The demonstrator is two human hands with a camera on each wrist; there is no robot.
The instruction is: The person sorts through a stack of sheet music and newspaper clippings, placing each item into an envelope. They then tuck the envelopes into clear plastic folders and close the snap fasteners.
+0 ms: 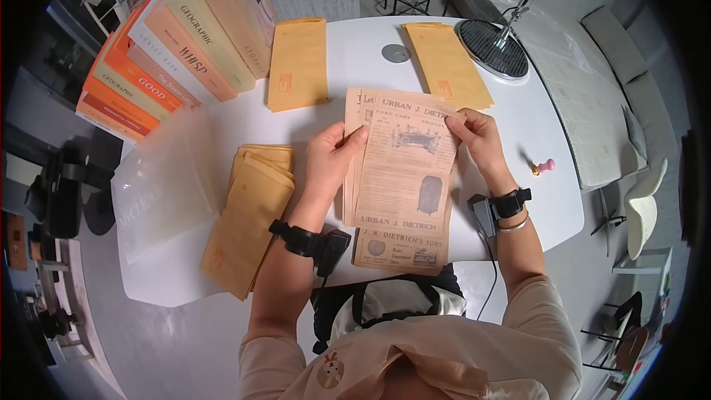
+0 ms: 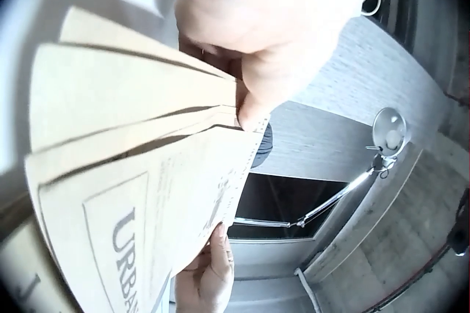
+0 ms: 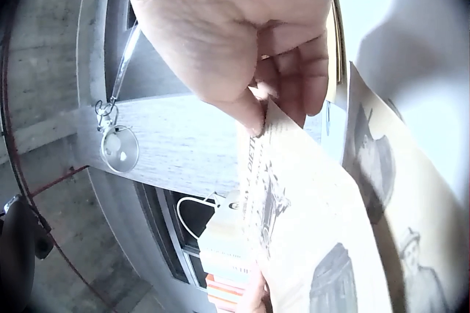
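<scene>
Several aged-looking printed sheets are held up in front of the body, fanned apart along their left side. My left hand pinches the sheets at their left edge, thumb on the front; in the left wrist view the thumb presses on several layers. With thumb and fingers, my right hand pinches the top right corner of the front sheet headed "Urban J. Dietrich". The right wrist view shows that corner between thumb and fingertips, with another illustrated sheet apart behind it. Below, one more printed sheet shows near the table's front edge.
Kraft envelopes lie in three piles: front left, back middle and back right. A clear plastic bag, a row of books, a grey disc, a lamp base and a pink-handled stamp are on the white table.
</scene>
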